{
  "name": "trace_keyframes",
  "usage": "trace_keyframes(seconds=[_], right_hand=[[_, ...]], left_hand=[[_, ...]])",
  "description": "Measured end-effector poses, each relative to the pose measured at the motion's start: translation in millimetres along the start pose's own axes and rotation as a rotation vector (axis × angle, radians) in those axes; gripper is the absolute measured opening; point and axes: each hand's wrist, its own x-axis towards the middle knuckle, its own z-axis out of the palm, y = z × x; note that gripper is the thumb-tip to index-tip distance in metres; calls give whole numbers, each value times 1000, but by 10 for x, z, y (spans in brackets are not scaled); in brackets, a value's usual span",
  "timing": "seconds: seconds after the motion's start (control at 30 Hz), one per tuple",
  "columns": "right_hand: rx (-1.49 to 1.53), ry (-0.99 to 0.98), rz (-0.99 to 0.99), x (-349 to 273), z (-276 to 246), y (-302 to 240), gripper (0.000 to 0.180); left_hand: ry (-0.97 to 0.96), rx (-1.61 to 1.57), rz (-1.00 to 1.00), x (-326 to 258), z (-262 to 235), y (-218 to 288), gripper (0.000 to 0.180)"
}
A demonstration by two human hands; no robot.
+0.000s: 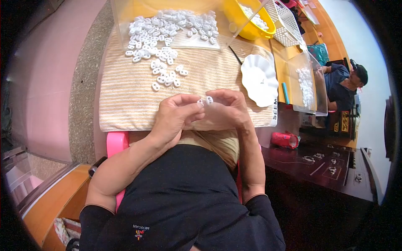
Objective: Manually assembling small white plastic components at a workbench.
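My left hand (176, 113) is closed, pinching a small white plastic piece (200, 101) between thumb and fingertips. Close beside it, my right hand (229, 106) pinches another small white oval piece (209, 100) that shows dark holes. The two pieces are held near each other above the front part of a striped beige towel (130, 94). Beyond my hands lies a loose trail of white two-holed oval pieces (165, 77). It leads back to a large heap of the same pieces (180, 21) by a clear plastic bin (120, 29).
A white wavy-rimmed dish (258, 81) lies to the right, near a thin black stick (235, 55). Behind stand a yellow basin (268, 32) and a white perforated basket (284, 25). Farther right, a person (341, 85) sits by another clear bin (320, 90) of white pieces.
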Motion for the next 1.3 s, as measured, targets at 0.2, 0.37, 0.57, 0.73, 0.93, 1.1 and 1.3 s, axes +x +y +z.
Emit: trace_keyframes(seconds=[0.2, 0.37, 0.57, 0.73, 0.93, 1.1, 1.3], right_hand=[[43, -1, 21, 0, 10, 3, 30], [22, 4, 22, 0, 13, 25, 30], [20, 3, 12, -10, 11, 38, 30], [19, -6, 16, 11, 22, 42, 30], [42, -16, 26, -2, 51, 16, 31], [20, -27, 1, -11, 44, 23, 30], [13, -32, 10, -12, 40, 29, 30]], left_hand=[[-8, -20, 0, -8, 2, 4, 17], [6, -12, 4, -19, 12, 3, 16], [-5, 0, -20, -15, 4, 15, 15], [-16, -16, -12, -2, 3, 14, 15], [-26, 3, -22, 4, -2, 12, 15], [-31, 3, -30, -7, 6, 14, 14], [-22, -6, -36, -9, 17, 19, 15]])
